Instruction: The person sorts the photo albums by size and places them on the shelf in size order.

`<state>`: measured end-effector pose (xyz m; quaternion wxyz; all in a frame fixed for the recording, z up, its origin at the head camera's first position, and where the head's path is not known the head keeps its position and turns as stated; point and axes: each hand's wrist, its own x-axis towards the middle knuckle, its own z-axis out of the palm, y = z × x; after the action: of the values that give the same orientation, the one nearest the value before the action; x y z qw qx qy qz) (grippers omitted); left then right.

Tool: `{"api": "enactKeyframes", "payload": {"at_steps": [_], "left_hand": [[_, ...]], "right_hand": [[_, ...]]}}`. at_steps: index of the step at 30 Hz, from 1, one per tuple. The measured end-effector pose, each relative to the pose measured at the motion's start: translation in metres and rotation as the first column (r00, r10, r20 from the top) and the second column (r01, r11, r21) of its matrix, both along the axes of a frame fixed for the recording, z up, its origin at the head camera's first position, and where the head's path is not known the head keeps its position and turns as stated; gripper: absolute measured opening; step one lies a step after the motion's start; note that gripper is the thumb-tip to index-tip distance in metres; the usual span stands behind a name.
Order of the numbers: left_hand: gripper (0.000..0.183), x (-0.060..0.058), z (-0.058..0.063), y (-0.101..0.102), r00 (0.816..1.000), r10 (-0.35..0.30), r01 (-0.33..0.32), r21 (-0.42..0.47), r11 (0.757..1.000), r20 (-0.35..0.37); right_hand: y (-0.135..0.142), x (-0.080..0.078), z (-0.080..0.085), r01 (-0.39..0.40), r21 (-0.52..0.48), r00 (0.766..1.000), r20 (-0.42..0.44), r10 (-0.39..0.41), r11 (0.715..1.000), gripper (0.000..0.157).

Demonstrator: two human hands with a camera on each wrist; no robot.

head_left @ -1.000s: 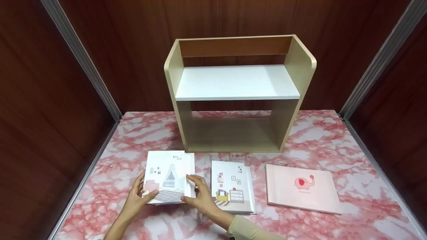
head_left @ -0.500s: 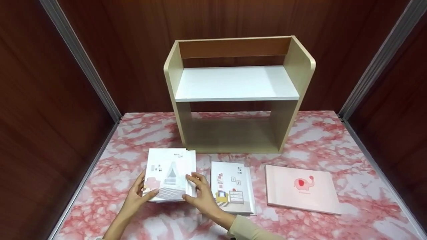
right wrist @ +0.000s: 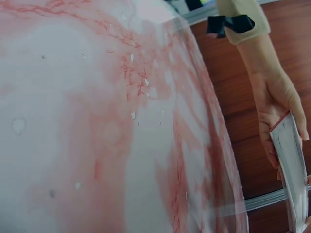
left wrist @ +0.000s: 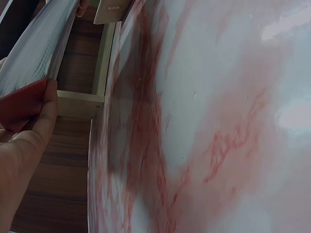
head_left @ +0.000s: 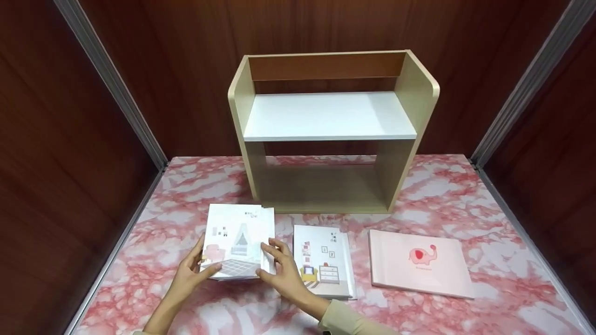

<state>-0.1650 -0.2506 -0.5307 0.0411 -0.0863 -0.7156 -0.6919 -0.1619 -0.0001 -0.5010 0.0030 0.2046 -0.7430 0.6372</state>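
Note:
A small stack of white-covered books [head_left: 237,237], the top one printed with a tent and a pink armchair, is held at the table's left front. My left hand [head_left: 192,266] grips its left edge, thumb on the cover and fingers at the side. On the opposite edge my right hand [head_left: 283,271] grips with its thumb near the lower corner. Page edges and a dark red cover [left wrist: 26,102] show in the left wrist view, raised above the tabletop. The right wrist view shows the right hand [right wrist: 274,99] around the book's end. The fingers underneath are mostly hidden.
A two-tier wooden bookshelf [head_left: 330,116] with a white middle shelf stands behind the books. Another pile of white books [head_left: 321,260] lies right of my right hand. Farther right lies a pink elephant book [head_left: 421,263]. Wood panels and metal posts flank the marbled table [head_left: 200,186].
Both hands have shifted the held stack slightly away from me and a touch to the right. The other books and the bookshelf have stayed put.

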Motion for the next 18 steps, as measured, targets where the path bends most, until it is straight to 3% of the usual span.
{"api": "enactKeyframes", "payload": {"at_steps": [9,16,18], "left_hand": [[0.084,-0.001,0.003,0.005,0.999,0.043,-0.043,0.003,0.999,-0.009],[0.081,-0.001,0.005,0.008,0.996,0.082,-0.082,-0.017,0.996,-0.033],[0.08,-0.002,0.005,0.009,0.995,0.093,-0.094,-0.026,0.995,-0.044]], "right_hand": [[0.001,0.0,0.002,0.021,0.026,0.998,-0.068,-0.019,0.999,0.054],[0.0,-0.016,-0.032,0.055,0.069,0.988,-0.151,-0.044,0.996,0.059],[0.001,-0.017,-0.034,0.053,0.075,0.986,-0.162,-0.04,0.996,0.06]]}}
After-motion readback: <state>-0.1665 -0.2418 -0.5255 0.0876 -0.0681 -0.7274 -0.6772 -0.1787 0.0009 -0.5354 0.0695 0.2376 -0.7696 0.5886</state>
